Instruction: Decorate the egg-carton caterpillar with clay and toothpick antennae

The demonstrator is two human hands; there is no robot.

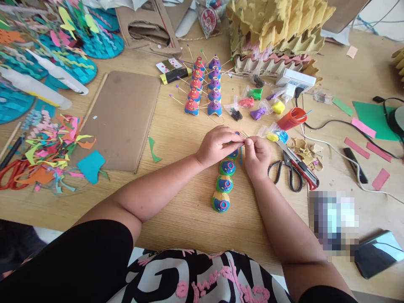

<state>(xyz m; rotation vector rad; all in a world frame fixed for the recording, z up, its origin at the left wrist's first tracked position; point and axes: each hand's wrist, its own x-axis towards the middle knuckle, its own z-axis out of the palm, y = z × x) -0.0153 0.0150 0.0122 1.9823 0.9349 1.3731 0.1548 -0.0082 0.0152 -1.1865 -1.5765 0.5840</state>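
My left hand (216, 145) and my right hand (258, 155) meet over the table, fingertips together. Thin toothpick-like sticks (244, 134) stick out from between the closed fingers. What the left fingertips grip, beyond touching the right ones, is hidden. Below and partly under the hands runs a row of blue and green clay-covered domes, each with a pink ring; the nearest dome (221, 202) lies closest to me. Farther back stand two rows of clay figures with pins: red-and-blue figures (191, 107) and purple-and-blue figures (215, 107).
Bagged clay (258, 112), an orange cup (292, 118), scissors (295, 179) and a box cutter (301, 165) lie at right. Egg cartons (277, 25) stack behind. At left are cardboard (121, 118), paper scraps (53, 147) and glue bottles (34, 88).
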